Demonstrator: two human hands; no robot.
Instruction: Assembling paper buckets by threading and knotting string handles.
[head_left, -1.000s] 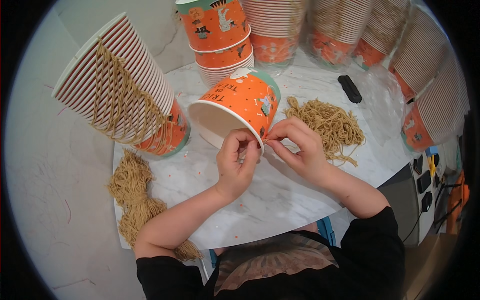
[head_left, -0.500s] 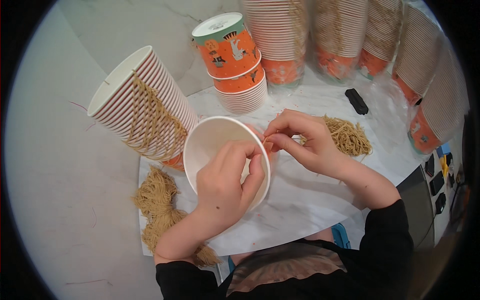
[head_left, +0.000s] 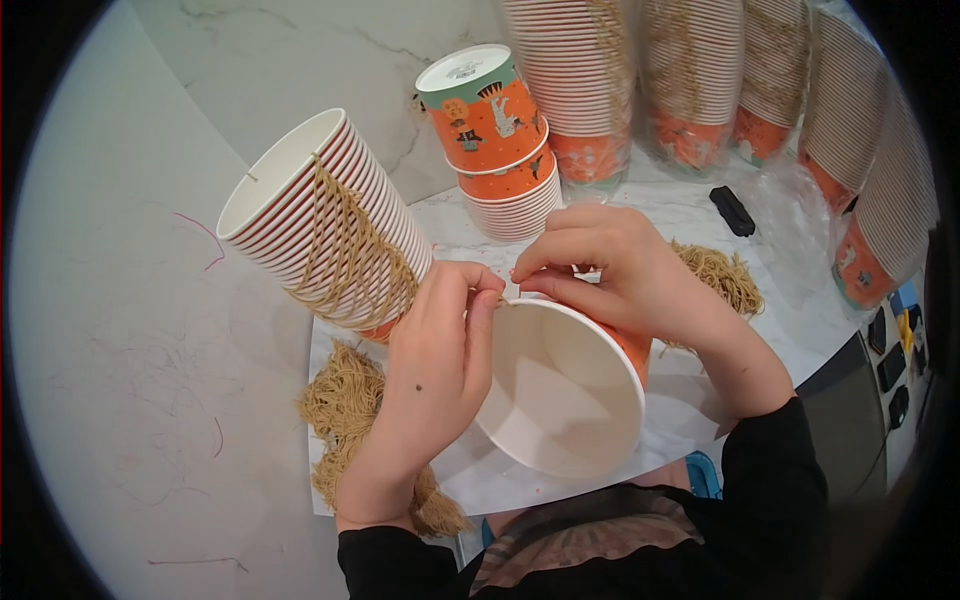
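A large paper bucket (head_left: pixel 555 425), white inside and orange outside, lies tilted in front of me with its mouth turned toward me. At its far left rim my left hand (head_left: pixel 435 365) pinches a short tan string (head_left: pixel 504 301) between thumb and fingertips. My right hand (head_left: pixel 625 270) is closed against the outside of the same rim, thumb and forefinger together on the string's other side. Its fingertips partly hide what they hold. Beside my left hand leans a nested stack of paper buckets (head_left: pixel 335 240) with looped tan strings along its side.
A tan string bundle (head_left: pixel 345 400) lies by my left forearm, another (head_left: pixel 718 278) beyond my right wrist. Upside-down orange buckets (head_left: pixel 485 120) stand behind. Bagged bucket stacks (head_left: pixel 690 70) line the far right, near a small black object (head_left: pixel 732 211). The wall (head_left: pixel 130 330) borders the left.
The bucket has moved right and turned, bringing its far left rim between my hands. My left hand has left the bucket's mouth for that rim. The whole view has shifted slightly.
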